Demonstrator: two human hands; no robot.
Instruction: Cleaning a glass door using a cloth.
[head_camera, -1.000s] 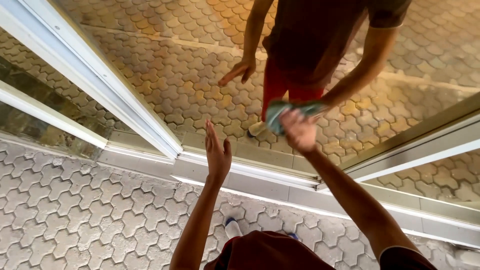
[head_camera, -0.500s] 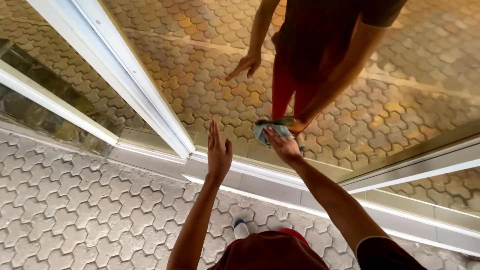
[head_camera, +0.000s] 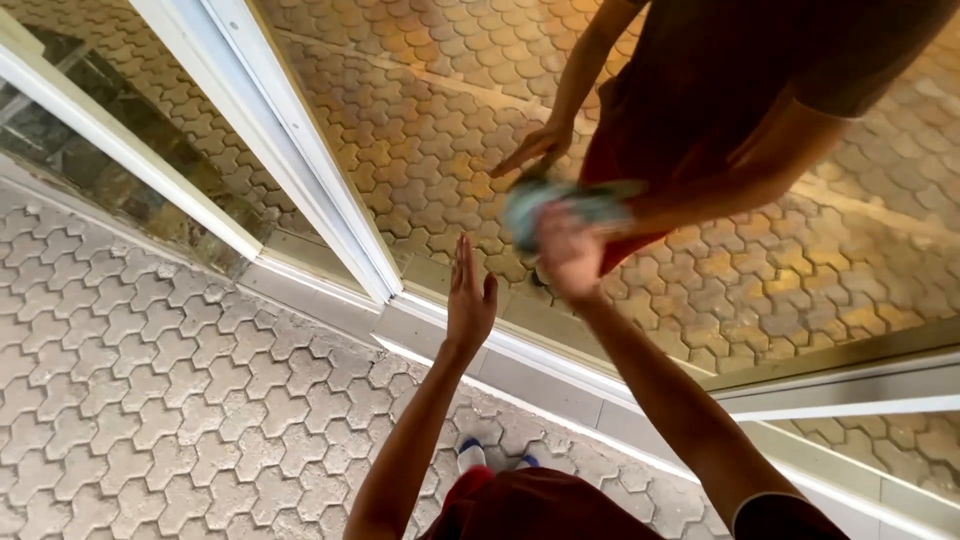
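My left hand (head_camera: 468, 300) is pressed flat against a large glass pane (head_camera: 420, 120), fingers straight up, holding nothing. To its right, my right hand (head_camera: 572, 258) grips a crumpled blue-green cloth (head_camera: 530, 205) against the same glass; hand and cloth are motion-blurred. The tinted glass mirrors my arms, dark shirt and red shorts from above.
A white frame bar (head_camera: 300, 170) runs diagonally left of the pane, with a white sill (head_camera: 560, 385) along its base. Grey interlocking paving (head_camera: 150, 400) covers the ground. My shoes (head_camera: 470, 455) stand close to the sill.
My right hand has swept the cloth across the glass, first left and down, then back up a little. My left hand has stayed flat on the pane.
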